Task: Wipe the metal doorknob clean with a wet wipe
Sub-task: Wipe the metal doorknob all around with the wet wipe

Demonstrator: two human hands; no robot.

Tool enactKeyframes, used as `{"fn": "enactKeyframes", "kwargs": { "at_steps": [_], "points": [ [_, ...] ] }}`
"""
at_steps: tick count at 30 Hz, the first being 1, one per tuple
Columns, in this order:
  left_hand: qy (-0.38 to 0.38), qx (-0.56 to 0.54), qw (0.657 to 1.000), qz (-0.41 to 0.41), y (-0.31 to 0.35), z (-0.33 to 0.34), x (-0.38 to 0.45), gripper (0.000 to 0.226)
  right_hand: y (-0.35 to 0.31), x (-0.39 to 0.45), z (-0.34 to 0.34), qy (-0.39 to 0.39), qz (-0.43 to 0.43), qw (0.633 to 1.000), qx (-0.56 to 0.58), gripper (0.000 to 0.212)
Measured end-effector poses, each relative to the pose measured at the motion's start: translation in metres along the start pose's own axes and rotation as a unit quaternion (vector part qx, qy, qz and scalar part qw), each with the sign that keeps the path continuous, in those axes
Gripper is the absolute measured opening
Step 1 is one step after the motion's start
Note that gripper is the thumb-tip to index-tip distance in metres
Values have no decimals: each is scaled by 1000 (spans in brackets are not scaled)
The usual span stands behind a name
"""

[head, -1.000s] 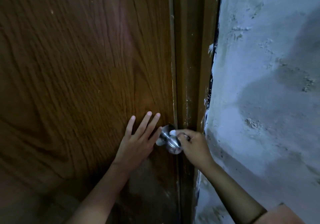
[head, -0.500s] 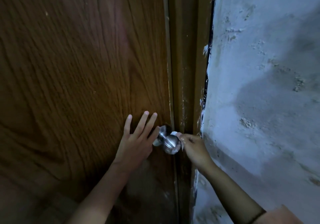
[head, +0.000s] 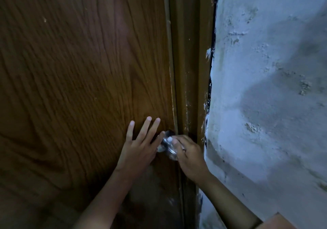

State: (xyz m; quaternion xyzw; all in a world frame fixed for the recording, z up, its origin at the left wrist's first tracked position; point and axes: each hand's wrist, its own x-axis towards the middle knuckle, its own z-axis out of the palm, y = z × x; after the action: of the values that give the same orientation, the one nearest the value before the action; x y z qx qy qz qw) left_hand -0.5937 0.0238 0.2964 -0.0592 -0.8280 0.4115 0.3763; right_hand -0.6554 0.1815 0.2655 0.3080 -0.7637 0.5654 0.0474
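— What's on the left?
— A door (head: pixel 74 87), brown with bold wood grain, glossy in patches. The left hand (head: pixel 139 149) lies flat on it, fingers straight and spread, the forefinger just touching the knob's neck.

— And the knob?
— The knob (head: pixel 168 147) sits at the door's right edge, low in the view, between the two hands. It's round, polished metal, catching pale glints (only part of it shows; the right hand covers the rest).

— What is the right hand doing?
— The right hand (head: pixel 190 155) has its grip curled over the knob from the right, fingers bent around it. A bit of white wipe (head: pixel 170 138) peeks out at the fingertips, pressed against the metal. How much wipe is bunched underneath, I can't tell.

— Further right?
— A brown frame (head: pixel 191 69), smooth, with flecks of white paint. Then a wall (head: pixel 265 87), pale, rough and lumpy plaster, with dark blotches along the seam.
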Motion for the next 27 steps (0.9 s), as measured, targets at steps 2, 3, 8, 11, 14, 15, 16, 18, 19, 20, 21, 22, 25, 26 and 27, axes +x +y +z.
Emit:
{"fn": "enactKeyframes", "kwargs": {
  "at_steps": [2, 3, 8, 11, 14, 15, 16, 18, 19, 20, 21, 22, 25, 26, 27],
  "points": [
    [5, -7, 1000, -3, 0, 1, 1, 65, 3, 5, -1, -3, 88, 994, 63, 26],
    [6, -6, 1000, -4, 0, 2, 1, 64, 3, 6, -1, -1, 104, 992, 68, 27],
    [7, -2, 1000, 1, 1, 5, -1, 64, -3, -4, -1, -20, -52, 997, -50, 31],
    [12, 8, 1000, 6, 0, 4, -1, 63, -1, -7, -2, -32, -161, 979, -122, 38],
    [16, 4, 1000, 3, 0, 3, 0, 58, 4, -4, -6, -22, -75, 996, -47, 33],
    [16, 1, 1000, 1, 0, 2, -1, 56, 5, -3, -6, -17, -25, 1000, -7, 30],
    [17, -3, 1000, 0, 0, 2, 0, 55, 7, -2, -7, -9, 22, 999, 28, 28],
    [14, -7, 1000, -1, 0, 2, 0, 54, 11, 0, -7, 6, 111, 988, 106, 28],
    [13, -5, 1000, 0, -1, 2, 0, 54, 11, 0, -6, 13, 156, 977, 146, 30],
    [12, -2, 1000, 0, 0, 2, 0, 54, 12, 0, -6, 17, 196, 964, 178, 32],
    [11, 0, 1000, 0, -1, 2, 0, 55, 12, 0, -5, 17, 225, 954, 199, 34],
    [10, 1, 1000, 1, -1, 2, 0, 56, 12, -1, -5, 12, 240, 949, 203, 35],
    [12, -3, 1000, 4, -1, 2, 0, 60, 6, -5, -6, 0, 174, 975, 136, 32],
    [14, -4, 1000, 4, -1, 3, 0, 60, 4, -6, -7, -3, 131, 986, 101, 30],
    [14, -4, 1000, 4, 0, 3, 0, 61, 2, -7, -8, -7, 87, 994, 66, 29]
  ]
}}
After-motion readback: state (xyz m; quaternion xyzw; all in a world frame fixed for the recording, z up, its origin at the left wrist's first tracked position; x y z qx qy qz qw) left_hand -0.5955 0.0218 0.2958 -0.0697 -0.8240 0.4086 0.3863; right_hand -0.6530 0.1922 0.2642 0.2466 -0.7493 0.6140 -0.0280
